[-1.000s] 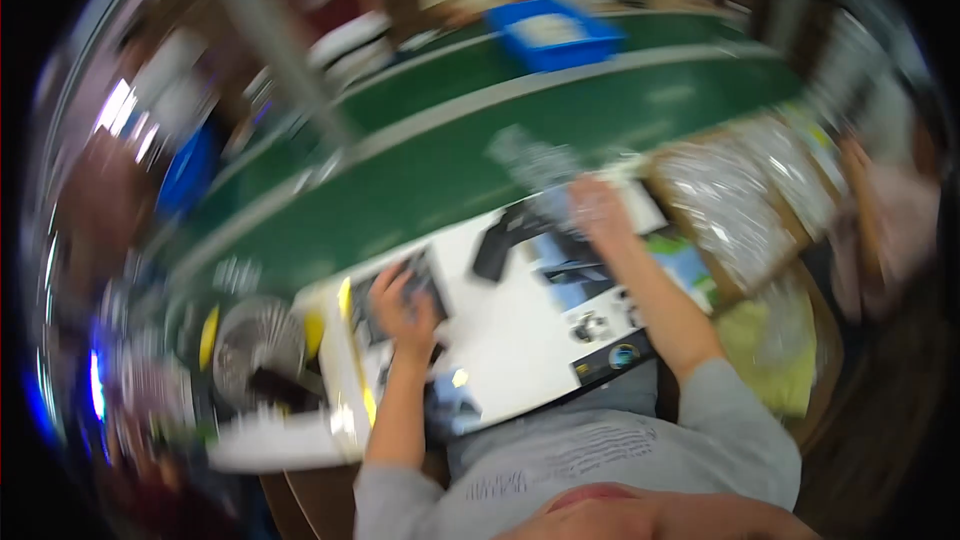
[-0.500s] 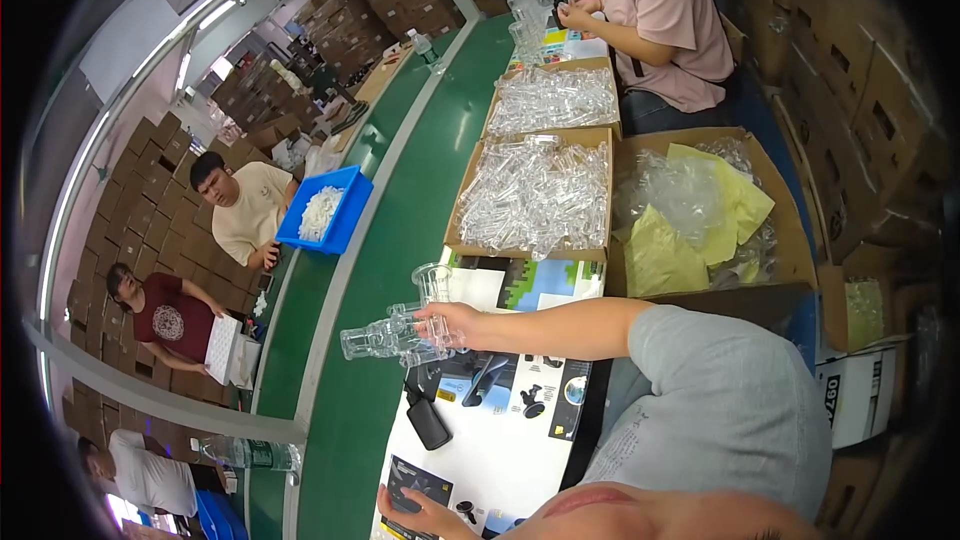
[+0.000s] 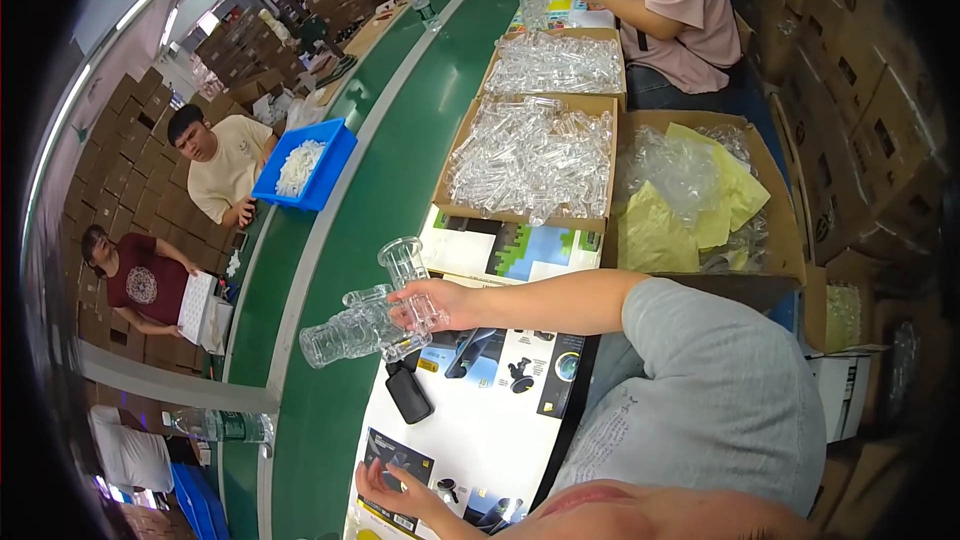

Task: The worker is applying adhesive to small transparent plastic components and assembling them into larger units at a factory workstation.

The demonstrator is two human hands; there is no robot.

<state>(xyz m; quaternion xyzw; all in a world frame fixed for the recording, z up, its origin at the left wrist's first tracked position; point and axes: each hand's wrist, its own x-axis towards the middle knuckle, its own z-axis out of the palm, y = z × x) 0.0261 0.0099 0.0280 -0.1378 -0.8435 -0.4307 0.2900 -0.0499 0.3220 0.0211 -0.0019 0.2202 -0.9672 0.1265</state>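
Observation:
My right hand [image 3: 437,306] grips a clear plastic tubular fitting [image 3: 345,332], or a cluster of them; whether the pieces are joined I cannot tell. One flared clear end [image 3: 403,258] rises above my fingers, and a ribbed end points left. Just below hangs or lies a small black block [image 3: 408,395], partly behind the clear plastic at its top. Near the lower edge my left hand [image 3: 395,492] is held over the printed white board [image 3: 470,430], fingers apart and holding nothing.
Two cardboard trays [image 3: 535,165] of clear parts stand beyond my right hand. A carton [image 3: 740,285] beside them holds yellow sheets and clear bags. Left runs a green conveyor belt [image 3: 345,230] with a metal rail. Across it, people stand near a blue bin [image 3: 340,155]; another person [image 3: 680,20] sits farther along.
The whole view has shifted a little. The clear fitting in my right hand has come leftward and appears larger and tilted. My left hand sits slightly higher in the picture, still open.

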